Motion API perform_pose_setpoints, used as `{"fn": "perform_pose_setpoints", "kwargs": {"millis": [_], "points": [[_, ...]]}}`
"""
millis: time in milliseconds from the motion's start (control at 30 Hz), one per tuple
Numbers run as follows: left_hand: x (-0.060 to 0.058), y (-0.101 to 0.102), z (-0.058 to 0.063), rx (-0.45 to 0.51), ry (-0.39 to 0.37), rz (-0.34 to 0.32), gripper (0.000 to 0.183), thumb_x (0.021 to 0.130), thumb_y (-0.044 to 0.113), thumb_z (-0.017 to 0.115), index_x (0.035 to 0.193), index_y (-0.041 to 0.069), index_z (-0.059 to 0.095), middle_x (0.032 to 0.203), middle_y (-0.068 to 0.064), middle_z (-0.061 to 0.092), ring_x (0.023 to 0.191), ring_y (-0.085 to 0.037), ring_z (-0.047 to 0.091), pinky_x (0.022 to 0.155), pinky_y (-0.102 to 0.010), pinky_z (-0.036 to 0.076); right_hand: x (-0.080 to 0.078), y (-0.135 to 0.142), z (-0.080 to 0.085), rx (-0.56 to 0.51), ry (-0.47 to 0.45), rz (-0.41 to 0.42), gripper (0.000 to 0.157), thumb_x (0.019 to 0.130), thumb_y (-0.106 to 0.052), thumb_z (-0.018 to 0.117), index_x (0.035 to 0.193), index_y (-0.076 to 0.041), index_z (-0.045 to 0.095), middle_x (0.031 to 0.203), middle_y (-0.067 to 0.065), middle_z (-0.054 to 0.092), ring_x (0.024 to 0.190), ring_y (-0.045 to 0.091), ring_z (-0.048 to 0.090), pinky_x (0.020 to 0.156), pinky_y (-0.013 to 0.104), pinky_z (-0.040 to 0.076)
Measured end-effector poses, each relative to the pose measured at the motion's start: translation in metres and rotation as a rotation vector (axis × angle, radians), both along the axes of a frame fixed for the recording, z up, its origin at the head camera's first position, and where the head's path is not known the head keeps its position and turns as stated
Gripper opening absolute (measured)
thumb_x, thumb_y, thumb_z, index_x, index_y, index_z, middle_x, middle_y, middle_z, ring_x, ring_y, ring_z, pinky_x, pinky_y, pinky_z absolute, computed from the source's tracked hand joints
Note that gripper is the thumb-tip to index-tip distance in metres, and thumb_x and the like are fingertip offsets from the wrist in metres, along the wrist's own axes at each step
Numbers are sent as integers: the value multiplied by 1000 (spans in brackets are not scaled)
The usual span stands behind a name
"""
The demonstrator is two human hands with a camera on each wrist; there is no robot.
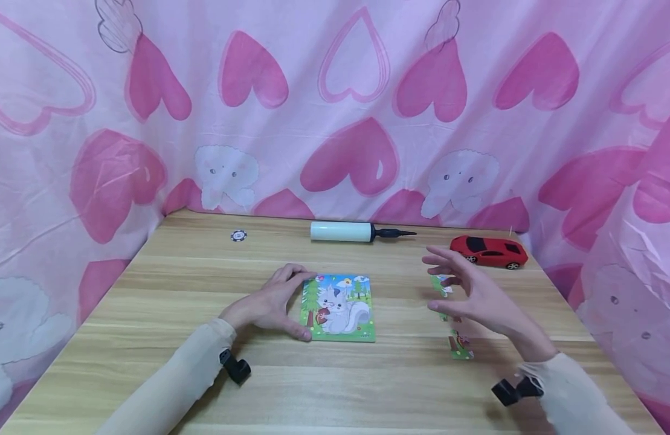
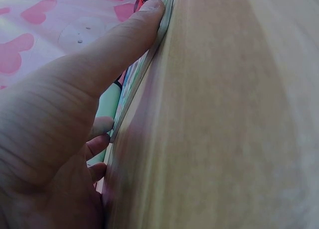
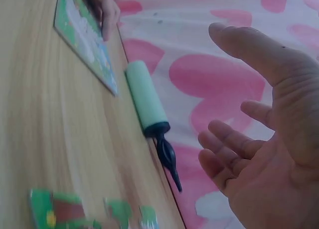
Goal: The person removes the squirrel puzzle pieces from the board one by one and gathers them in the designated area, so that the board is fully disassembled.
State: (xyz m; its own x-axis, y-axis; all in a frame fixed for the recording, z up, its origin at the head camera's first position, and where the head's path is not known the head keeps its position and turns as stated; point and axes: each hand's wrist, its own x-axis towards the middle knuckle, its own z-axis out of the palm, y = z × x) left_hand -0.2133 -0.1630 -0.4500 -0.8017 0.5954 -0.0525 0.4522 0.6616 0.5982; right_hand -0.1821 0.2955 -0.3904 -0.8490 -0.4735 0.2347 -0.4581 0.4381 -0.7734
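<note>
A square picture puzzle (image 1: pixel 340 308) with a grey-white squirrel lies flat on the table. My left hand (image 1: pixel 275 302) holds it along its left side, the thumb at the near left corner and the fingers at the far left corner. In the left wrist view the thumb (image 2: pixel 124 42) lies against the board's edge. My right hand (image 1: pixel 476 296) hovers over the right of the table, thumb and fingers spread, with nothing between them. Below it lie several loose puzzle pieces (image 1: pixel 461 345), partly hidden by the hand; some also show in the right wrist view.
A pale hand pump (image 1: pixel 342 232) with a black nozzle lies at the back of the wooden table (image 1: pixel 335 386). A red toy car (image 1: pixel 492 251) stands at the back right, just beyond my right hand. A poker chip (image 1: pixel 238 235) lies at the back left. Pink heart-patterned cloth (image 1: pixel 348 154) encloses the table.
</note>
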Motion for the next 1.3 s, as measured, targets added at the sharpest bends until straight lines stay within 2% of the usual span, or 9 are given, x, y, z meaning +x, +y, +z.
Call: {"fn": "perform_pose_setpoints", "kwargs": {"millis": [200,433,533,633,800,967,1100,1300], "points": [[1,0,0,3,-4,6,134,69,68,101,175,20,34,171,-9,30,160,-36,28,132,-67,32,-13,-23,3,-3,25,2,96,95,-9,89,173,-31,37,165,8,55,145,33,57,111,27,53],[0,0,1,6,-1,6,135,68,68,101,175,20,34,171,-9,30,160,-36,27,132,-66,31,-27,-55,11,-33,17,51,101,89,-9,92,172,-32,40,165,4,56,145,30,57,112,50,53],[0,0,0,6,2,3,137,67,68,101,176,19,34,172,-11,30,161,-37,27,132,-67,30,-32,-68,12,-55,4,61,101,89,-11,94,172,-34,40,164,2,57,145,28,56,114,57,51],[0,0,1,6,4,1,137,67,68,101,176,18,34,172,-11,30,161,-37,27,132,-67,30,-36,-81,12,-75,-17,70,101,89,-14,94,172,-32,39,164,4,56,147,33,55,116,61,49],[0,0,1,6,6,1,135,68,68,101,175,19,35,172,-11,30,161,-37,27,132,-67,30,-44,-101,12,-97,-39,76,99,88,-17,96,171,-27,43,162,3,59,147,38,55,116,60,49],[0,0,2,7,0,-1,134,70,67,101,175,18,35,172,-11,30,161,-37,27,132,-67,31,-50,-116,8,-116,-51,84,92,88,-23,96,167,-30,49,160,0,61,144,25,58,116,58,50],[0,-1,2,6,-6,2,132,71,65,101,175,18,35,172,-11,30,160,-37,27,132,-66,31,-55,-126,3,-138,-75,91,86,89,-30,95,163,-33,52,161,-2,60,144,24,57,118,58,49],[-1,0,2,3,-12,1,131,72,66,100,175,18,35,172,-10,30,161,-37,27,132,-67,31,-59,-137,-9,-153,-133,105,83,89,-33,94,162,-33,53,159,0,60,146,34,54,118,60,48]]}}
